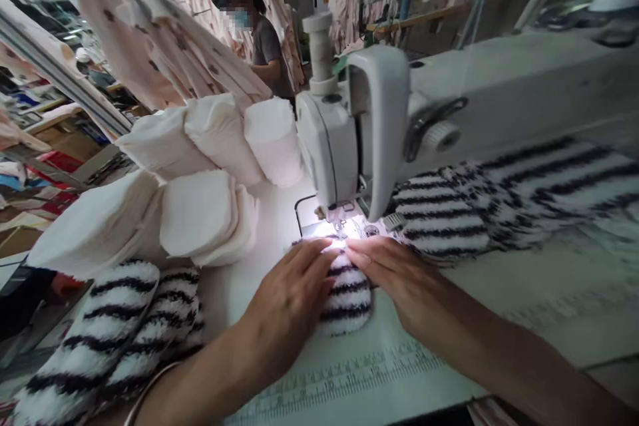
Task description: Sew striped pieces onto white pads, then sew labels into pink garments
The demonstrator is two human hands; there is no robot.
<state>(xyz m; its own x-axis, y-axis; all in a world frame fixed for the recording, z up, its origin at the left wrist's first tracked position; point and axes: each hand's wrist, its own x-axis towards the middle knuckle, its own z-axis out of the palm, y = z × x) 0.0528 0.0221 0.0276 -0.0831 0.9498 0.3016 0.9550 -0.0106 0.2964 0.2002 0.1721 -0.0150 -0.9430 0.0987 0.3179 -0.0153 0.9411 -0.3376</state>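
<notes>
A small black-and-white striped fluffy fabric piece [349,303] lies under the lit needle area of a white sewing machine [327,146]. My left hand [294,286] rests on its left side, fingers together and holding the fabric near the presser foot [340,226]. From the right, my right hand [387,259] pinches the fabric's far edge close to the needle. Both sets of fingertips nearly meet in front of the foot, and they hide part of the piece. Beneath my forearms is the pale machine table [319,373], printed with a ruler scale.
Stacks of white fabric pads [200,213] stand left of the machine. Striped pieces [94,333] lie by my left forearm, and more striped fabric [444,213] is heaped under the machine arm. Pink garments [164,46] hang behind, near a masked person [269,46].
</notes>
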